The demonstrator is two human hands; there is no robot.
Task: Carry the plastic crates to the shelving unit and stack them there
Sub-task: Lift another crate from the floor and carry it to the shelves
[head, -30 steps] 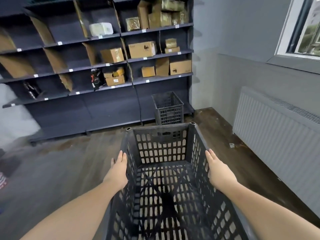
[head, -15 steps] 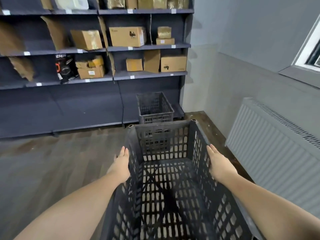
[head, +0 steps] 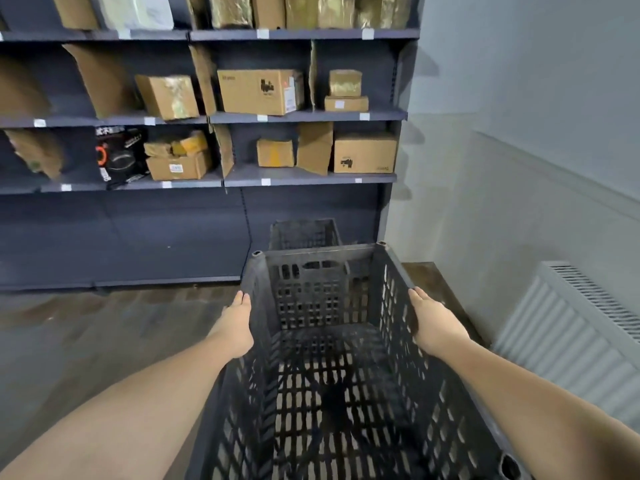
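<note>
The shelves [head: 304,116] now loom closer than a second ago, and the second crate [head: 304,233] on the floor is mostly hidden behind the carried one; both hands keep the same hold. The left hand [head: 235,327] lies flat against the outside of the crate's [head: 332,358] left wall, fingers straight and pointing forward. The right hand [head: 434,323] presses the right wall the same way, fingers straight along the rim. The grip is thus a squeeze between two flat palms, nothing curled round the plastic. The crate hangs in the air ahead of the person, open side up, its long axis running away from the camera straight toward the shelves, its far end wall with the handle slot facing them. The second crate stands on the floor at the foot of the shelves, just past the carried crate's far end. Cardboard boxes [head: 259,91] sit on the shelf boards above. A radiator [head: 571,341] lines the wall on the right.
</note>
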